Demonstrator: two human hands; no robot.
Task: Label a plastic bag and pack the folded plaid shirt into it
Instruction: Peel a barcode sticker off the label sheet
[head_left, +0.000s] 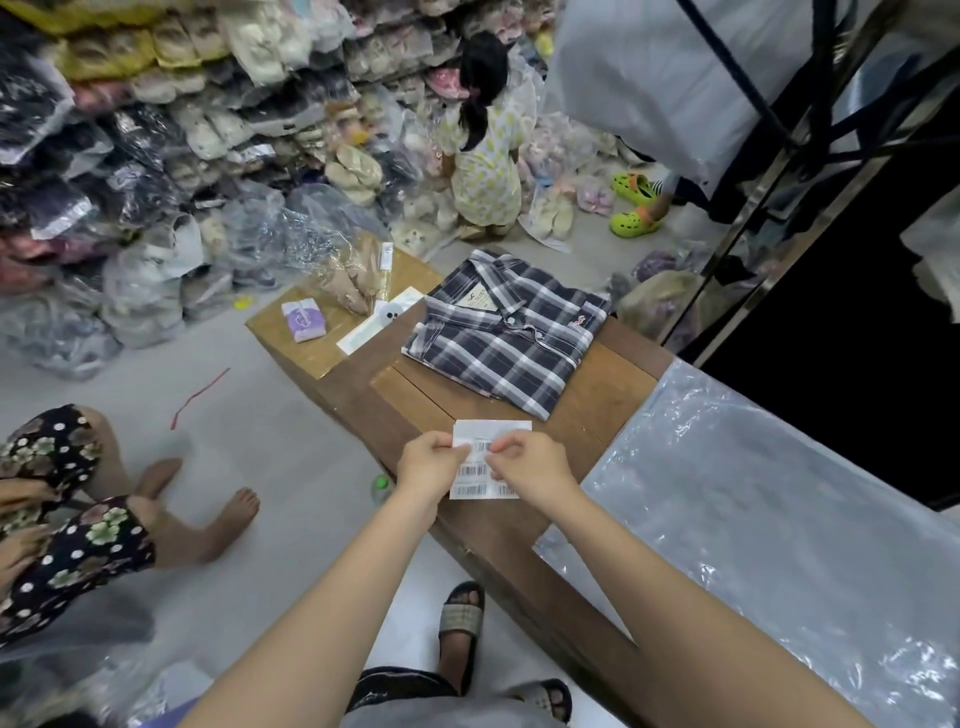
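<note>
The left hand (428, 467) and right hand (530, 465) both pinch a label sheet (480, 470) (barcodes printed on it) above the table (613, 400), near the folded shirt (501, 332).

Barcode sheet (488, 460): left edge under left hand (428, 467), right part under right hand (530, 470); bar digits too small to read. Whether a sticker is lifted between the fingertips cannot be told.

Plaid shirt (501, 332): collar tag print illegible; chest emblem too small to identify.

Plastic bag (779, 519) on the table's right end: cut off by right and bottom frame edges; its opening not discernible.

Wooden table (613, 395): near end hidden by the right forearm.

Purple packet (304, 322) at the table's far-left corner: print unreadable.
</note>
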